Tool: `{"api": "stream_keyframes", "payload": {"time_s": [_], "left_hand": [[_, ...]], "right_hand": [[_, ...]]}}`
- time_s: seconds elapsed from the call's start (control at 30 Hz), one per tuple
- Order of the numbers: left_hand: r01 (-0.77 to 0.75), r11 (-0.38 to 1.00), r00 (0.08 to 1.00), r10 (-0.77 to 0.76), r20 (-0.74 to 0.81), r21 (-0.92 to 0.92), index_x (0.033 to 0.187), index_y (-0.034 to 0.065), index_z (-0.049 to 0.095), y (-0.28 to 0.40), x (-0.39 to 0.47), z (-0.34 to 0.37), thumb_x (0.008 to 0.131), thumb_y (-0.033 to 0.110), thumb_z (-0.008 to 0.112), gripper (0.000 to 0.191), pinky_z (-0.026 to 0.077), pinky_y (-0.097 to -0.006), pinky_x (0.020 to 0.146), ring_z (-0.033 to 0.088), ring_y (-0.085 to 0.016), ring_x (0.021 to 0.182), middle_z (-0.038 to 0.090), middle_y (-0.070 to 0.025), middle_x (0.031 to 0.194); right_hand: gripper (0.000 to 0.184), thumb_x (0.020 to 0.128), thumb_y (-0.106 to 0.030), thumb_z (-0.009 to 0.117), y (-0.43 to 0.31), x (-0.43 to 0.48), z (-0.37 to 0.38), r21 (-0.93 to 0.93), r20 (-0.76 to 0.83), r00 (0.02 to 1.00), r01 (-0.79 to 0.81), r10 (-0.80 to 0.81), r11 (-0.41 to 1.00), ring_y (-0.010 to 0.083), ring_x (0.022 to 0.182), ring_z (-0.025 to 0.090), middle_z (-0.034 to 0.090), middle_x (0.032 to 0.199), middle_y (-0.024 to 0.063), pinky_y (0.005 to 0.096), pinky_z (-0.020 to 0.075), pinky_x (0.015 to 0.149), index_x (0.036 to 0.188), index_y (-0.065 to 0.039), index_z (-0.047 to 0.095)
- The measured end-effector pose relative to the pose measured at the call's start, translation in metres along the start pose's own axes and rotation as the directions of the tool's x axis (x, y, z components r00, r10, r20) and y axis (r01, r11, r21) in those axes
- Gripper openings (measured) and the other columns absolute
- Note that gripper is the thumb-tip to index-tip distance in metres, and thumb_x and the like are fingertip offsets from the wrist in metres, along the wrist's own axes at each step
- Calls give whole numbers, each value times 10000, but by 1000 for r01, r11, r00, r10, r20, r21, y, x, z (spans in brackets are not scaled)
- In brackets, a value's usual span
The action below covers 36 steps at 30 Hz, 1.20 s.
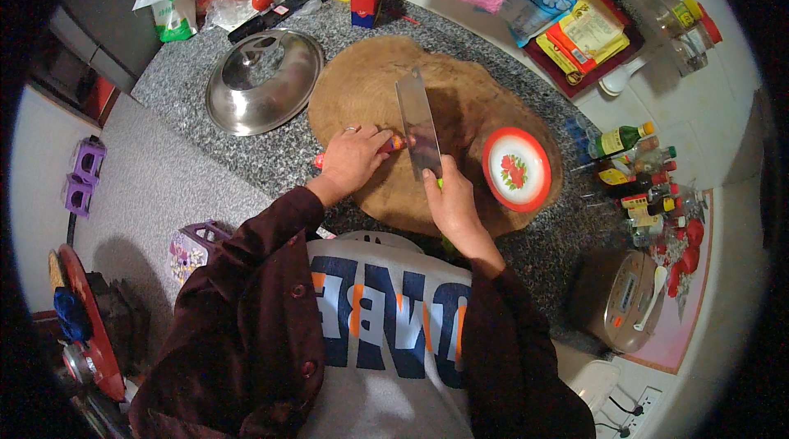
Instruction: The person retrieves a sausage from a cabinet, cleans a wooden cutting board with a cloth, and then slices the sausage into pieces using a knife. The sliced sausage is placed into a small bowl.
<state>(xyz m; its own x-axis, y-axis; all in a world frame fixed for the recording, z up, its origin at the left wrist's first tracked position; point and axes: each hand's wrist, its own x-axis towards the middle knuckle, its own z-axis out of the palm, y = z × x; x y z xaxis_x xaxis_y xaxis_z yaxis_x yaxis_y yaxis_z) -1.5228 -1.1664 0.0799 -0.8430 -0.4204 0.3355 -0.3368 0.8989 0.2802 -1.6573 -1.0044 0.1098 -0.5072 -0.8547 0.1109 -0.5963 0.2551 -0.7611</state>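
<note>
My left hand (352,158), with a ring on one finger, presses a red-wrapped sausage (396,143) onto the thick wooden chopping board (363,84). One red end of the sausage sticks out on the left of the hand, and the middle is covered by it. In my right hand (455,201) is a cleaver (416,109), its green handle mostly hidden in the fist. The wide blade stands across the sausage's right end; whether it has cut in cannot be seen. To the right, a white enamel plate with a red rim (545,158) and a painted flower rests on the board.
A domed steel lid (271,103) lies left of the board on the granite counter (185,87). Behind are a red and blue carton (367,1), a tomato (262,0) and plastic bags. Several bottles (622,138) and a rice cooker (619,303) line the right side.
</note>
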Motion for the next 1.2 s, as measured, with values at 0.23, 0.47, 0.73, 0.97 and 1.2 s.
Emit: {"api": "stream_keyframes", "payload": {"time_s": [0.23, 0.47, 0.73, 0.97, 1.2], "left_hand": [[54, 997, 998, -55, 21, 49, 1088, 171, 595, 7, -1, -3, 818, 241, 638, 283, 453, -393, 791, 576, -259, 951, 584, -42, 939], [33, 998, 999, -31, -34, 50, 1098, 178, 595, 6, -2, 3, 847, 272, 607, 269, 444, -387, 786, 578, -240, 932, 583, -18, 931], [20, 998, 1000, -19, -9, 57, 1127, 168, 615, 5, -3, 7, 807, 256, 646, 333, 453, -383, 783, 574, -242, 915, 618, -6, 961], [6, 997, 1000, -6, -5, 80, 1111, 183, 616, 5, -3, 5, 806, 257, 643, 315, 442, -376, 763, 574, -236, 891, 614, -1, 963], [11, 997, 998, -6, -62, 71, 1060, 181, 606, 7, -4, 6, 830, 262, 617, 244, 431, -384, 740, 578, -231, 891, 593, 0, 936]], "right_hand": [[198, 909, -151, 560, 2, 2, 4, -39, -6, 999, 33, -33, 999, 484, 812, 567, 591, 806, 258, 497, 450, 671, 1002, -5, 464], [160, 906, -116, 518, -5, 9, -2, -154, 120, 993, 29, -11, 988, 489, 811, 577, 597, 830, 294, 542, 458, 683, 959, 12, 438], [192, 908, -140, 521, -11, 30, 3, -94, 104, 994, -7, 17, 996, 493, 829, 585, 605, 842, 310, 541, 467, 706, 964, 29, 448], [235, 911, -165, 529, -1, 51, 17, -72, 90, 995, -30, 36, 997, 489, 859, 591, 614, 869, 309, 535, 473, 738, 1018, 34, 465], [242, 906, -178, 529, 3, 54, 19, -83, 107, 993, -44, 53, 996, 499, 885, 581, 612, 882, 320, 543, 468, 777, 1002, 31, 456]]}}
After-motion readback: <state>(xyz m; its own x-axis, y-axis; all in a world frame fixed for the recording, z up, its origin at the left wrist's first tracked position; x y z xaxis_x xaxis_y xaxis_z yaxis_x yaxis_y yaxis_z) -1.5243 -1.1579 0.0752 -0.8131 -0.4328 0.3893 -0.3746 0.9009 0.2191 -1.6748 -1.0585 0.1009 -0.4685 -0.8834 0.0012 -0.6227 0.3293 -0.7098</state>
